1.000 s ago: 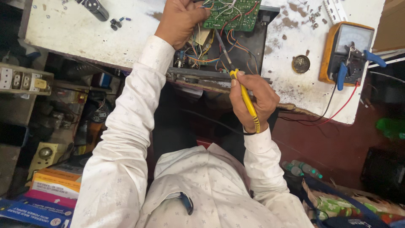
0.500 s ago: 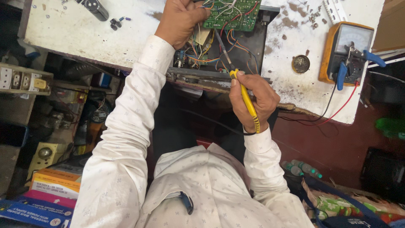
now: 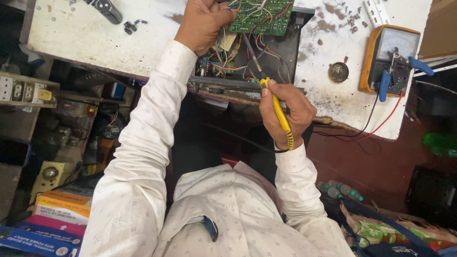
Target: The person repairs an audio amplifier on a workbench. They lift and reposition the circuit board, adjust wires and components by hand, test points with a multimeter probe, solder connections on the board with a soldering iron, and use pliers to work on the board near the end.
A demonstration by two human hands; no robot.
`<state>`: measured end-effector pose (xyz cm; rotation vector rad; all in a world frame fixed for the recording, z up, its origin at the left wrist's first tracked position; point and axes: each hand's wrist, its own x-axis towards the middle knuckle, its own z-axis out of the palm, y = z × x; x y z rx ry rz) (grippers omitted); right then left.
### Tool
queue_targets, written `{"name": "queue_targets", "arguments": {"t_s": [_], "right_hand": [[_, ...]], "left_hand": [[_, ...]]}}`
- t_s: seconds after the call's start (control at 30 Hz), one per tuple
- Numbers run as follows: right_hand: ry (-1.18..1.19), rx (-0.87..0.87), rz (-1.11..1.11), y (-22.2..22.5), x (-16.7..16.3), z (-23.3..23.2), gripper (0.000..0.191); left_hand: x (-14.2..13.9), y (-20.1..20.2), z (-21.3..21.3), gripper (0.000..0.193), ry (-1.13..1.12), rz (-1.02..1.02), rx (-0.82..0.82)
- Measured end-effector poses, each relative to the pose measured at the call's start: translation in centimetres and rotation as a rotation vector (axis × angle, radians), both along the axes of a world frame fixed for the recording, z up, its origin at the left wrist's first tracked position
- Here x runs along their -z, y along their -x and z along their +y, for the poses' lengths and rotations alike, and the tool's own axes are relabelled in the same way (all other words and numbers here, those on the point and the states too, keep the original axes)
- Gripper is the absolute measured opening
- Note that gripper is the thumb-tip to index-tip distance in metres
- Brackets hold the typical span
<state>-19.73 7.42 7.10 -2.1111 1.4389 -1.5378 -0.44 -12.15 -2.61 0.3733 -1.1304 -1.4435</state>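
Nearest the body, the right hand [image 3: 285, 112] is closed in a pen-like grip around a yellow-handled soldering iron [image 3: 278, 113], whose metal tip reaches forward and up toward the underside edge of the green circuit board [image 3: 259, 16]. Just beyond and to the left of that hand lies the open black chassis [image 3: 285, 52], its coloured wires [image 3: 223, 64] loose and exposed, so the work inside looks unfinished. Farther out, the left hand [image 3: 204, 24] curls around the board's left edge, holding it tilted up. Well to the right of the right hand, an orange multimeter [image 3: 388, 59] rests on the white table [image 3: 95, 40], its leads trailing off the edge.
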Motion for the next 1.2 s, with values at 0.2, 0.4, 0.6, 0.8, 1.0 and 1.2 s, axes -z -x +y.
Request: {"name": "queue_targets", "arguments": {"t_s": [0.2,0.4,0.6,0.8,1.0,1.2], "right_hand": [[-0.005,0.008,0.001,0.01,0.01,0.00,0.014],[-0.001,-0.004,-0.007,-0.07,-0.09,0.08,0.014],[-0.002,0.007,0.007,-0.31,-0.03,-0.23,0.013],[-0.004,0.006,0.001,-0.23,-0.10,-0.01,0.013],[-0.001,0.004,-0.014,-0.21,-0.12,0.07,0.012],[-0.013,0.011,-0.036,-0.25,0.04,0.03,0.012]], "left_hand": [[-0.05,-0.02,0.01,0.029,-0.004,-0.003,0.000],[0.16,-0.03,-0.06,0.029,0.002,-0.007,-0.016],[0.20,-0.12,-0.22,0.024,-0.053,-0.195,-0.122],[-0.09,0.09,0.02,0.029,0.021,-0.033,-0.041],[-0.23,-0.07,0.04,0.028,-0.012,-0.040,-0.021],[-0.19,-0.09,0.13,0.029,-0.006,-0.059,-0.025]]}}
